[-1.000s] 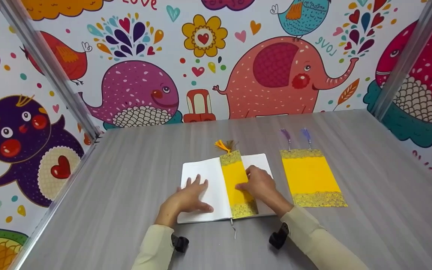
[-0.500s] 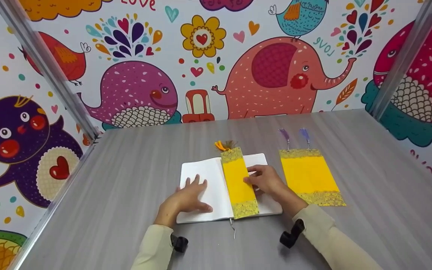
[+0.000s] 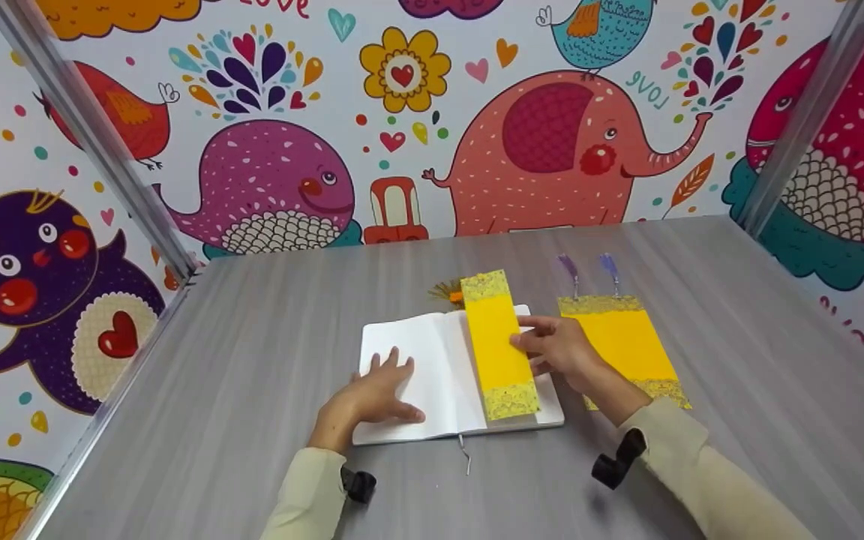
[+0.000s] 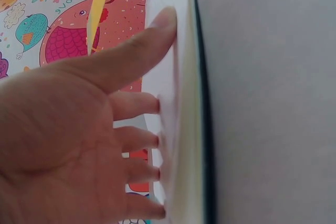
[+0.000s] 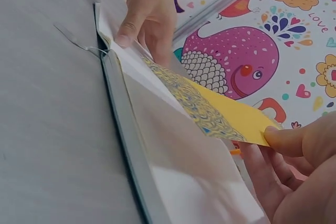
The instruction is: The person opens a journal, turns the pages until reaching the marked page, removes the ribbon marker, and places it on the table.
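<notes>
An open white notebook (image 3: pixel 417 375) lies flat on the grey table (image 3: pixel 252 360). My left hand (image 3: pixel 372 394) rests flat on its left page, fingers straight, as the left wrist view shows with the fingers (image 4: pixel 142 103) against the page edge (image 4: pixel 181 108). My right hand (image 3: pixel 556 349) pinches the right edge of a long yellow bookmark (image 3: pixel 499 345) with patterned ends, lifted slightly above the right page; the right wrist view shows the bookmark (image 5: pixel 220 111) held off the page (image 5: pixel 178 166). An orange tassel (image 3: pixel 453 294) shows behind its top.
Two more yellow bookmarks (image 3: pixel 619 341) with purple tassels (image 3: pixel 589 266) lie side by side to the right of the notebook. A thin ribbon marker (image 3: pixel 464 452) hangs from the notebook's near edge. Cartoon-patterned walls (image 3: pixel 402 112) and metal posts (image 3: pixel 87 135) enclose the table.
My right hand has lifted the yellow bookmark off the notebook's middle and moved it right and farther away. The left hand has stayed on the left page.
</notes>
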`<state>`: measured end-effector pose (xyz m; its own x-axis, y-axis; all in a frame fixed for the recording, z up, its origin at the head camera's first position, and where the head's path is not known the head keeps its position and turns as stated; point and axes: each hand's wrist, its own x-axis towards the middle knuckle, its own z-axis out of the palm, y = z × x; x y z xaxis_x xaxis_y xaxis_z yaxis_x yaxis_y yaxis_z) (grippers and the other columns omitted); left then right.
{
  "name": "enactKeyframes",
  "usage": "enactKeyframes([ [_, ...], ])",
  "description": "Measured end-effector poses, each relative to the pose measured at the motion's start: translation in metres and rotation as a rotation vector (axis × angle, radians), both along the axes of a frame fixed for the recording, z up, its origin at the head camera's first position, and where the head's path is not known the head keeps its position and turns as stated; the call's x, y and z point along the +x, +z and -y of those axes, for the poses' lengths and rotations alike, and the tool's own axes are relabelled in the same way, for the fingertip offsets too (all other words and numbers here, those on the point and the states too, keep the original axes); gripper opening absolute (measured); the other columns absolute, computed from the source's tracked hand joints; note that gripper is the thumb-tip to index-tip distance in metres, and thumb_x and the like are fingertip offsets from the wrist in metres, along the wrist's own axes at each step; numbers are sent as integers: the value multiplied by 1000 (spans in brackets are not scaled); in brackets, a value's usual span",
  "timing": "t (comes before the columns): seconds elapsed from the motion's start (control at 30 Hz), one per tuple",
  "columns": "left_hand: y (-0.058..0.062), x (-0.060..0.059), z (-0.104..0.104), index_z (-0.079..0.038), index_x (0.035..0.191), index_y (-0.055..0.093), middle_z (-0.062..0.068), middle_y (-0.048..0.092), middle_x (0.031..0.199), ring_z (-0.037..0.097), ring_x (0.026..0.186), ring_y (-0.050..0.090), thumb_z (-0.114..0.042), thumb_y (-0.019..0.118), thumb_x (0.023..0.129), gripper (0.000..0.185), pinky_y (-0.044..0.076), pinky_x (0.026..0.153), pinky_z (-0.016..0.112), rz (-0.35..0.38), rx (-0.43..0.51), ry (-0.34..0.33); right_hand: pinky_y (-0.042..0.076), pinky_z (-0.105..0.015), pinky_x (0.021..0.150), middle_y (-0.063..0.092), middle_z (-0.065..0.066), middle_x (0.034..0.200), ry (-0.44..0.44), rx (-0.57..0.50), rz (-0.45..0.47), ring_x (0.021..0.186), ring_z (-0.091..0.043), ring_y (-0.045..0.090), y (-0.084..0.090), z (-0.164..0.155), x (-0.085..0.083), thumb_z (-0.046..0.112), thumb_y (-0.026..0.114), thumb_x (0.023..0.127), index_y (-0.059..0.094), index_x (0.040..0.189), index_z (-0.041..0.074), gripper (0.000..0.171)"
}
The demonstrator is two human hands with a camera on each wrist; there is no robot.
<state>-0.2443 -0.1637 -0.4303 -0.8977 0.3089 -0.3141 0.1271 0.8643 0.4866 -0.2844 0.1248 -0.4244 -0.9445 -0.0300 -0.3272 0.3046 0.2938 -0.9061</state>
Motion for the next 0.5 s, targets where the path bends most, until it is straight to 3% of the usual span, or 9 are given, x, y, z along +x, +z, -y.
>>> enactKeyframes([
  [0.2,0,2,2,-2,155,33,25,12,167,50,154,5,-32,81,83,92,8,118,72,-9,5,7,59,-31,88,63,-10,134,-31,16,-16,107,-24,67,14,-21,-8,29,69,95,52,147,18,56],
  [0.5,-1,2,3,-2,156,32,26,11,167,51,153,4,-32,81,83,92,8,119,72,-4,8,9,59,-23,82,58,-12,138,-59,56,-71,109,-24,62,35,-58,-22,34,66,97,48,150,19,59],
])
